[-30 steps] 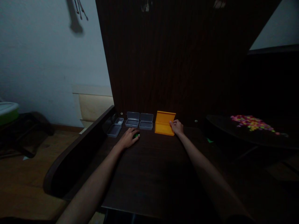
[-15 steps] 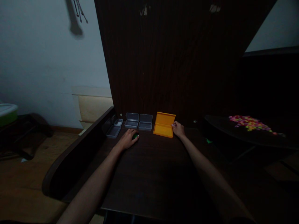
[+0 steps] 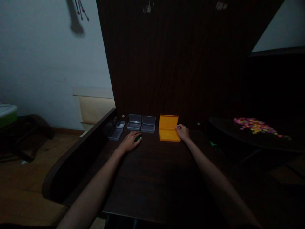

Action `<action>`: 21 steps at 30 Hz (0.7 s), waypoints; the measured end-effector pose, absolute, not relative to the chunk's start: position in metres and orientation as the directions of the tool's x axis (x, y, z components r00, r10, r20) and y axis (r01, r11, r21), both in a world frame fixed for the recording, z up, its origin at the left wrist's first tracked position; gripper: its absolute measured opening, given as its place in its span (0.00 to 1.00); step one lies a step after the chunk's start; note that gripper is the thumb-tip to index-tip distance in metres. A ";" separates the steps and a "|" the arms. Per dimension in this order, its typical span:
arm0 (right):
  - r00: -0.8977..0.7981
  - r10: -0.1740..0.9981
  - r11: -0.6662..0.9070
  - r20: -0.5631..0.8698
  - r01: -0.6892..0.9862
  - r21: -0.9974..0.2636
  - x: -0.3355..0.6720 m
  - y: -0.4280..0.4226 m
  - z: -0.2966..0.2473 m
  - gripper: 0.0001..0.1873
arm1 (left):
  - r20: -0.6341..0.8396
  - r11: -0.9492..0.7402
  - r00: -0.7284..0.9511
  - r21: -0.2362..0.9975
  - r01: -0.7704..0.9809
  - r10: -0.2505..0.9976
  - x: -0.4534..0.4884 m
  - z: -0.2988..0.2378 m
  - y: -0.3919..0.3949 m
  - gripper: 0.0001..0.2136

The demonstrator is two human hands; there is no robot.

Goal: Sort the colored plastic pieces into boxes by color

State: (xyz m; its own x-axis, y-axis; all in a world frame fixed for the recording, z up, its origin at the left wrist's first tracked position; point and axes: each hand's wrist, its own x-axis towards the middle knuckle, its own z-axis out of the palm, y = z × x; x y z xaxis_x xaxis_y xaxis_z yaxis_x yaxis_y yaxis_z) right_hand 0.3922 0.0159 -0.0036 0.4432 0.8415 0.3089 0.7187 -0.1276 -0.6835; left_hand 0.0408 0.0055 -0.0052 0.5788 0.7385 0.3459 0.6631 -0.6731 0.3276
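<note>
An orange plastic box point(image 3: 169, 135) stands on the dark table with its hinged lid raised at the back. The fingers of my right hand point(image 3: 183, 132) are closed at its right edge, near the hinge. To the left, my left hand point(image 3: 130, 142) rests on the table, its fingers curled around a small green thing point(image 3: 138, 139), mostly hidden, whose kind I cannot make out. Just behind that hand are two clear plastic boxes, a left one point(image 3: 133, 126) and a right one point(image 3: 148, 128), both with lids up. Another clear box point(image 3: 115, 133) lies further left, its lid also raised.
A raised side panel point(image 3: 78, 156) borders the table on the left, and a tall dark board point(image 3: 166, 63) rises behind. On a dark surface at right lies a pile of small colourful pieces point(image 3: 257, 126). A green scrap point(image 3: 213, 143) is near the table's right side.
The orange box has turned so its front faces me more squarely, its front edge swinging right. My right hand stays at its edge. My left hand has hardly moved.
</note>
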 end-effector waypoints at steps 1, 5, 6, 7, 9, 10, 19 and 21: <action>0.451 0.835 -0.129 0.315 0.718 -0.684 0.391 0.015 -0.004 0.09 | 0.342 -0.672 0.579 0.329 0.664 0.740 0.041 -0.005 0.006 0.20; 0.491 0.804 -0.148 0.334 0.710 -0.688 0.384 0.012 -0.008 0.10 | 0.339 -0.658 0.565 0.346 0.669 0.752 0.041 -0.004 0.004 0.20; 0.499 0.798 -0.151 0.337 0.708 -0.690 0.383 0.012 -0.009 0.11 | 0.341 -0.658 0.563 0.349 0.667 0.752 0.042 -0.003 0.003 0.20; 0.504 0.794 -0.152 0.340 0.706 -0.692 0.382 0.012 -0.009 0.11 | 0.345 -0.660 0.563 0.351 0.664 0.751 0.042 -0.003 0.003 0.19; 0.507 0.791 -0.151 0.342 0.704 -0.694 0.381 0.012 -0.010 0.10 | 0.356 -0.664 0.562 0.355 0.658 0.747 0.042 -0.001 0.001 0.18; 0.507 0.792 -0.150 0.340 0.701 -0.697 0.381 0.011 -0.009 0.10 | 0.361 -0.666 0.561 0.359 0.654 0.745 0.042 -0.001 0.001 0.18; 0.496 0.702 -0.020 0.511 0.732 -0.682 0.384 -0.022 -0.003 0.16 | 0.443 -0.694 0.544 0.332 0.639 0.713 0.044 0.007 -0.012 0.21; 0.411 0.703 0.045 0.580 0.789 -0.613 0.381 -0.041 -0.002 0.15 | 0.441 -0.729 0.587 0.317 0.606 0.679 0.051 0.008 -0.024 0.18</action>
State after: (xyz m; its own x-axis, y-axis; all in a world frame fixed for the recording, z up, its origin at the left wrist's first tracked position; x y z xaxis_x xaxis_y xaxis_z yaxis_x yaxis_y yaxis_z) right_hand 0.3811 -0.0406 -0.0021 0.4107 0.7033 0.5803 0.7891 0.0446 -0.6126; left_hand 0.0512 -0.0237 0.0084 0.5869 0.6792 0.4407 0.6059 -0.7295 0.3174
